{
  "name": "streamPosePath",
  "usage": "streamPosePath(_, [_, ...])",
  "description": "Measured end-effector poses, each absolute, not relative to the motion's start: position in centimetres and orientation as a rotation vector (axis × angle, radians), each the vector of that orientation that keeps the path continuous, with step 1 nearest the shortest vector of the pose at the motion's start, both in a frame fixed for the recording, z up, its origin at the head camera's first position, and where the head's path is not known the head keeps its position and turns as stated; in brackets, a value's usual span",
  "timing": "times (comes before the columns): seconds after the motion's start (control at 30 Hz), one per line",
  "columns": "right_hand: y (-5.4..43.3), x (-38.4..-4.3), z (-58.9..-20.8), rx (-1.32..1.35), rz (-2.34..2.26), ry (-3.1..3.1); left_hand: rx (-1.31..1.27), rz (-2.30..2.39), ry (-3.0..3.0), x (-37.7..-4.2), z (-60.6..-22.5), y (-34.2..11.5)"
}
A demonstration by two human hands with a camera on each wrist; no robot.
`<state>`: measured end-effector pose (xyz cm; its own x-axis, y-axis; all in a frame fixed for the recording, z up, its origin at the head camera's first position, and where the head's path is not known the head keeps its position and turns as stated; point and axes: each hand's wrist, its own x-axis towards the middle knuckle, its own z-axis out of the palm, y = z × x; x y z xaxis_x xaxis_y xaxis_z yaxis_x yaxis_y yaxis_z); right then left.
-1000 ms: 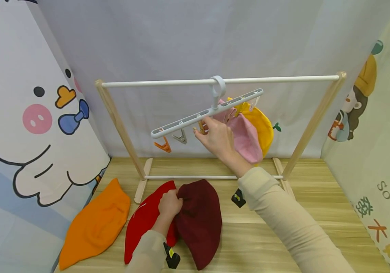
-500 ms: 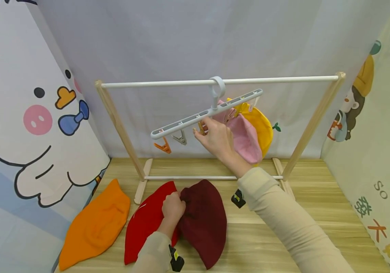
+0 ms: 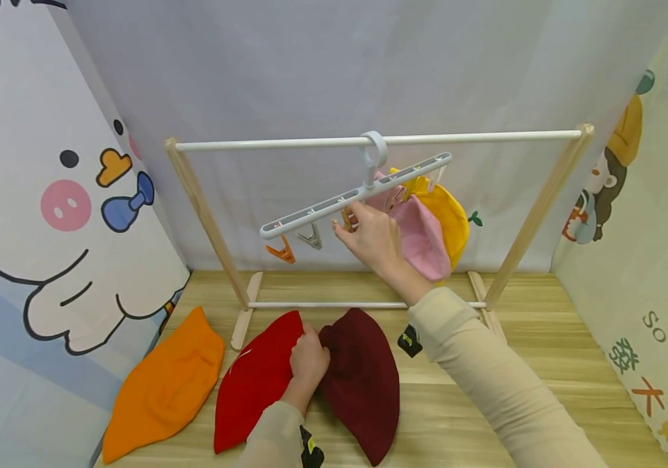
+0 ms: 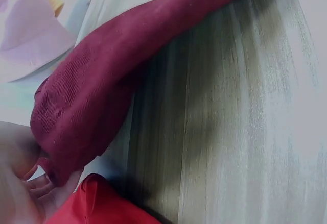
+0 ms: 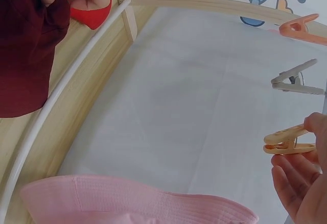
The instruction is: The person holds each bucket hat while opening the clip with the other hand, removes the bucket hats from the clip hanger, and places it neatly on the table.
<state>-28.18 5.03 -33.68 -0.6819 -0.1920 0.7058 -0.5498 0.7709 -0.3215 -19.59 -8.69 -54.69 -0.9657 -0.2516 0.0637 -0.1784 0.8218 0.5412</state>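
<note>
My left hand (image 3: 309, 357) pinches the edge of a maroon bucket hat (image 3: 363, 383), its fingertips at the fabric's corner in the left wrist view. Close beside that hand lies a red hat (image 3: 258, 377). Raised at the rack, my right hand (image 3: 375, 240) holds a pale orange clothespin (image 5: 286, 138) between thumb and fingers; its jaws look nearly closed with no cloth in them. The clothespin hangs under a grey clip hanger (image 3: 316, 211). A grey clothespin (image 3: 310, 236) and an orange clothespin (image 3: 281, 249) dangle on the hanger's left part.
The hanger hooks over the white rod (image 3: 275, 143) of a wooden rack (image 3: 211, 227). A pink hat (image 3: 422, 237) and a yellow hat (image 3: 451, 214) hang at the hanger's right. An orange hat (image 3: 164, 383) lies at the table's left. Printed cloth walls surround the table (image 3: 544, 390).
My left hand has slid the maroon hat a little to the right, away from the red hat. The right hand stays at the same clothespin.
</note>
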Motion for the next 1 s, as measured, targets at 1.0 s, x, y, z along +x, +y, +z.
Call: streamPosePath(1.0, [5.0, -28.1, -33.5, 0.554, 0.688, -2.292, -0.222, -0.872, -3.071, -17.7, -55.3, -9.6])
